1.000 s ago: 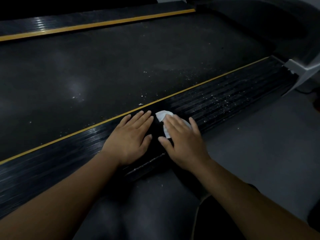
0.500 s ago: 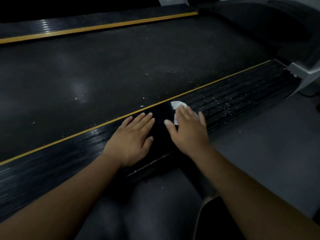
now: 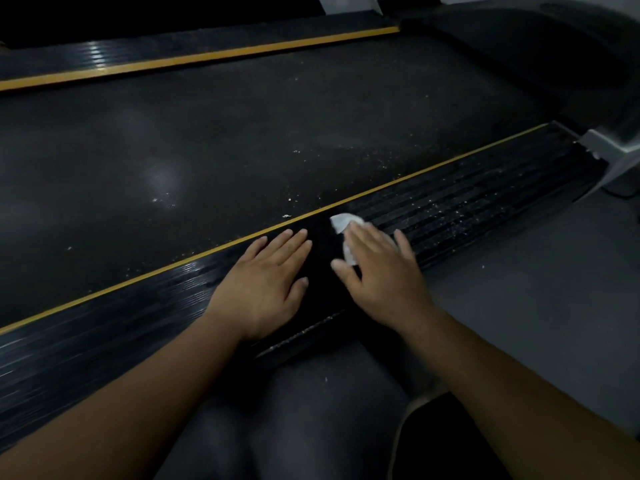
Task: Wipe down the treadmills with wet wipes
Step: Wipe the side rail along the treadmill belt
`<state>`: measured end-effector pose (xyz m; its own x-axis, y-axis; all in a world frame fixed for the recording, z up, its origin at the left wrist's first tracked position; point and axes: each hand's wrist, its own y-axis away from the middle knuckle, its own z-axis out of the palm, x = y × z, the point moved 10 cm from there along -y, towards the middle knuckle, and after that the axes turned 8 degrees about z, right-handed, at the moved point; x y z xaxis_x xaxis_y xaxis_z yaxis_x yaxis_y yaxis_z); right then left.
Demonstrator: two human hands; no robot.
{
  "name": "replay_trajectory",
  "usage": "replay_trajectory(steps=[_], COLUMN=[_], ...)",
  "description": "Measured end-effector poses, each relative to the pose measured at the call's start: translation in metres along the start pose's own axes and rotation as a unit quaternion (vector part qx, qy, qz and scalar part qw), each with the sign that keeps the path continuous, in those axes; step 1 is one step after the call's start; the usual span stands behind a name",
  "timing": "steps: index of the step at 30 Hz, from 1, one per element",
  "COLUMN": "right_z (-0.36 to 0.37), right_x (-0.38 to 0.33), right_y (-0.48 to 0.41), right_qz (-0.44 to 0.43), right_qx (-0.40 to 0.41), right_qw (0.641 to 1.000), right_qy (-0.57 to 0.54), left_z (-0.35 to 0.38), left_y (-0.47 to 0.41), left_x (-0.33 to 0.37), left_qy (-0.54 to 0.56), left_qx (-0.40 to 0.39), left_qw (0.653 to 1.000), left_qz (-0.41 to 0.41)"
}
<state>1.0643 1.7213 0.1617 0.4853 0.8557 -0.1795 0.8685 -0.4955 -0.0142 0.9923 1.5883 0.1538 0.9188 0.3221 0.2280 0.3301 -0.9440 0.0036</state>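
Observation:
A dark treadmill belt (image 3: 242,140) stretches across the view, edged by thin yellow lines. Along its near side runs a black ribbed side rail (image 3: 485,199), dusty with pale specks to the right of my hands. My right hand (image 3: 381,271) lies flat with straight fingers on a white wet wipe (image 3: 341,223), pressing it onto the rail; most of the wipe is hidden under the fingers. My left hand (image 3: 266,282) rests flat on the rail just to the left, fingers spread, holding nothing.
Grey floor (image 3: 519,306) lies to the right of the rail. A light grey upright base (image 3: 616,157) of the treadmill stands at the rail's far right end. The far rail (image 3: 173,53) runs along the top. My dark-clad knees (image 3: 294,427) are below.
My right hand has slid the wipe along the rail toward the right, away from my left hand. The left hand has stayed planted in place.

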Motion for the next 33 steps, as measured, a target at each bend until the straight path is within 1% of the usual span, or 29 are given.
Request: replay_trajectory(steps=[2,3,4,6,9,15,20,25,27,30,33], right_z=[-0.006,-0.007,-0.006,0.001,0.004,-0.013,-0.029,-0.024,-0.019,-0.015,-0.002], right_x=[0.014,0.01,0.001,-0.021,-0.027,-0.018,-0.011,0.005,0.002,-0.003,-0.014], right_y=[-0.02,-0.026,-0.026,-0.014,0.001,-0.021,-0.028,-0.039,-0.042,-0.043,-0.034], right_qz=[0.048,0.058,0.052,0.012,-0.017,-0.049,-0.033,0.034,0.037,0.038,0.03], right_qx=[0.017,0.02,0.019,-0.001,-0.021,0.035,0.092,0.075,0.066,0.083,0.03], right_qw=[0.999,0.998,0.998,1.0,0.999,0.993,0.994,0.996,0.997,0.996,0.999], right_qy=[0.002,-0.001,-0.007,-0.027,-0.029,-0.097,-0.045,-0.031,-0.003,0.008,-0.02], left_z=[0.0,0.0,-0.001,-0.001,-0.001,-0.004,-0.004,-0.001,-0.001,-0.001,-0.001], left_y=[0.0,0.0,0.0,0.0,0.0,0.0,0.0,-0.001,-0.001,-0.001,-0.001], left_x=[0.001,0.001,0.001,0.001,0.0,0.001,0.0,-0.001,-0.001,-0.001,-0.001], left_qy=[0.0,0.0,0.001,0.0,0.001,0.017,0.017,0.011,0.01,0.013,0.011], left_qx=[0.001,0.001,0.003,0.003,0.002,0.006,0.005,0.0,-0.001,-0.001,0.003], left_qw=[1.0,1.0,1.0,1.0,1.0,1.0,1.0,1.0,1.0,1.0,1.0], left_qz=[0.002,0.002,0.001,-0.001,-0.004,-0.005,-0.005,-0.006,-0.005,-0.004,0.0])
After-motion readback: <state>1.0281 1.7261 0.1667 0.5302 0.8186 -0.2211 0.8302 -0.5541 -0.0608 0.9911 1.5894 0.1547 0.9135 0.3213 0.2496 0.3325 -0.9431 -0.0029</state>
